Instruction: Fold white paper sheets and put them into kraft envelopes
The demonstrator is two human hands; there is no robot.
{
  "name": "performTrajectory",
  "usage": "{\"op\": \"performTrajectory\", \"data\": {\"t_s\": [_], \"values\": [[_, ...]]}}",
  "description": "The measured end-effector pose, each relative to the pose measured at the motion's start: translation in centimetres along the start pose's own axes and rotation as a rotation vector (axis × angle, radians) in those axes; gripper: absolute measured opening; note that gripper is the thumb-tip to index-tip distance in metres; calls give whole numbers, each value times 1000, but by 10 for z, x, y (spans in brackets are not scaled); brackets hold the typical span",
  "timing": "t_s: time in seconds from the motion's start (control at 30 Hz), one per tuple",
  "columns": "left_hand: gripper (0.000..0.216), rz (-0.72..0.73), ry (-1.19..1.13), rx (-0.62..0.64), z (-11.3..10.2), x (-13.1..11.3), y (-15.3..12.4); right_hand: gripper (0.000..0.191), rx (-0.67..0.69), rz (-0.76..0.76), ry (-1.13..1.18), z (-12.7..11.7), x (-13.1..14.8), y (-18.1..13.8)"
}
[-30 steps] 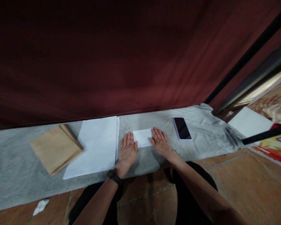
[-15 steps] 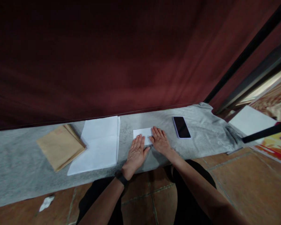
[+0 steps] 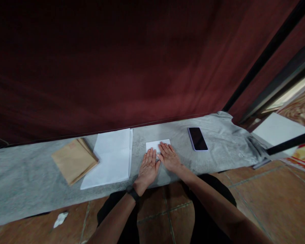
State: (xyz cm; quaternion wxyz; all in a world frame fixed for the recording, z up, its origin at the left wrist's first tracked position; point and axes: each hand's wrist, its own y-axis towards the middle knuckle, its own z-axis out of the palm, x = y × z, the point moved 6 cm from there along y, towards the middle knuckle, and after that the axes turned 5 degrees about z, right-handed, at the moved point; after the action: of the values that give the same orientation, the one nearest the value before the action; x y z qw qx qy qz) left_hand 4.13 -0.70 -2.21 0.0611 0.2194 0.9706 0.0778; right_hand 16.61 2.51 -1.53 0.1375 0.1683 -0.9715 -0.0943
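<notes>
A small white piece of paper [image 3: 152, 144], seemingly folded, lies flat on the grey cloth [image 3: 167, 128]. My left hand [image 3: 147, 167] rests flat over its lower left part, fingers stretched forward. Beside it my right hand [image 3: 169, 157] lies flat on the paper's right part, fingers extended. The hands nearly touch at the thumbs and cover the paper's near edge. Left of them is a stack of large white paper sheets [image 3: 113, 156]. Several brown envelopes [image 3: 75, 159] overlap the left side of that stack.
A phone [image 3: 198, 139] in a purple case lies to the right on the cloth. Behind stands a dark red curtain [image 3: 142, 84]. A black pole [image 3: 264, 61] slants at the right. On the tiled floor [image 3: 264, 189] lies a crumpled white scrap [image 3: 60, 219].
My right hand has slid left across the paper, toward my left hand, uncovering the paper's upper right corner. My left hand stays flat in place. The view has shifted slightly.
</notes>
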Motion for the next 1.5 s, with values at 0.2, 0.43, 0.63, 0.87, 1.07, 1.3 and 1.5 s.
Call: {"op": "performTrajectory", "data": {"t_s": [0.2, 0.43, 0.63, 0.87, 1.07, 1.3, 1.5], "values": [[65, -90, 55, 11, -5, 6, -14, 57, -40, 103, -17, 1, -10, 4], [58, -81, 21, -53, -13, -1, 3, 58, -51, 109, -28, 5, -11, 5], [57, 13, 3, 4, -10, 2, 28, 55, -53, 127, -26, 2, -12, 4], [58, -40, 57, 30, -5, 14, 26, 51, -14, 147, -20, -1, -17, 5], [58, -104, 76, 62, -8, 19, 26, 53, 21, 141, -50, -5, -19, 4], [55, -38, 42, 80, -13, 12, 42, 53, 38, 146, -53, -9, -18, 4], [60, -51, 27, 24, -3, 15, 44, 56, 45, 164, -69, -10, -31, 2]]}}
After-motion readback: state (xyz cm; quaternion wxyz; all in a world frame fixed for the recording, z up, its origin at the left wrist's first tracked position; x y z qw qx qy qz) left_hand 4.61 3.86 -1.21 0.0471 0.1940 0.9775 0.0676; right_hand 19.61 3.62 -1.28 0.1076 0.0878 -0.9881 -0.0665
